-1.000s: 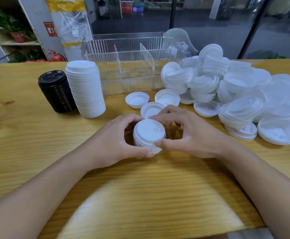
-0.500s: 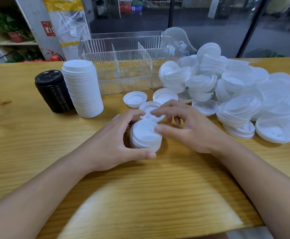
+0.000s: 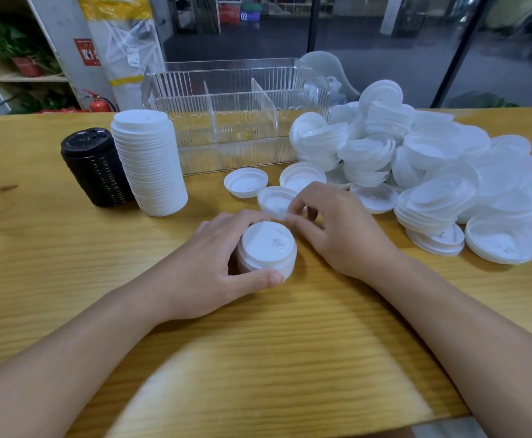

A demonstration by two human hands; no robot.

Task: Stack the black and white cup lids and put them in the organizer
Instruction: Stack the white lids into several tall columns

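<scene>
- Near the middle of the counter, a short stack of white lids sits dome-up, with the left hand curled round it, thumb at its near rim and fingers behind.
- A second ago both hands cupped this stack; now the right hand has left it and pinches the rim of a loose upturned lid just beyond, so the next lid is likely about to be flipped and added.
- Two more upturned lids lie nearby, shallow round dishes of thin, matte white plastic with a raised rim.
- To the left stand a tall white stack, finely ribbed by its nested rims, and touching it a shorter black stack, glossy on top.
- Behind them, the clear organizer has fluted walls and two dividers; its compartments look to hold no lids yet.
- On the right, a large loose heap of white lids remains, so the task seems far from done.
</scene>
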